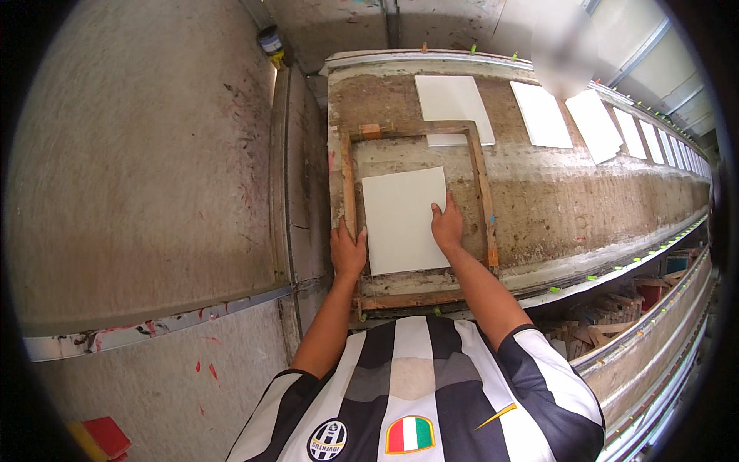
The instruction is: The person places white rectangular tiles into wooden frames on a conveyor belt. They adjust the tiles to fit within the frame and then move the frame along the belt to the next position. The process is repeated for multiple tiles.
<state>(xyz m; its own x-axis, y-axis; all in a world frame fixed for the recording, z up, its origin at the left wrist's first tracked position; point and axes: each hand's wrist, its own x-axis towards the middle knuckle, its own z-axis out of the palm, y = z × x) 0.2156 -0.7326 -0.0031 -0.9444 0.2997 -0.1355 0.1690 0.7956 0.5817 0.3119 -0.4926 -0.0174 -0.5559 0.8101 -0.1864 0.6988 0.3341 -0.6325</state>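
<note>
A blank white sheet (404, 219) lies inside a worn wooden frame (485, 181) on the near left end of a long table. My left hand (348, 248) rests over the frame's left rail, fingers spread, its thumb close to the sheet's left edge. On the opposite side, my right hand (446, 225) touches the sheet's right edge. Its thumb lies over the paper and the forefinger stretches along the edge. Whether any fingertips reach beneath the sheet is hidden. The frame's far rail crosses another white sheet (454, 100).
More white sheets (541, 115) run in a row along the far side of the long stained table (562, 200). Small green clips (554, 290) line its edges. Wooden pieces (608, 316) fill a shelf below. A pale panel (154, 169) stands at the left.
</note>
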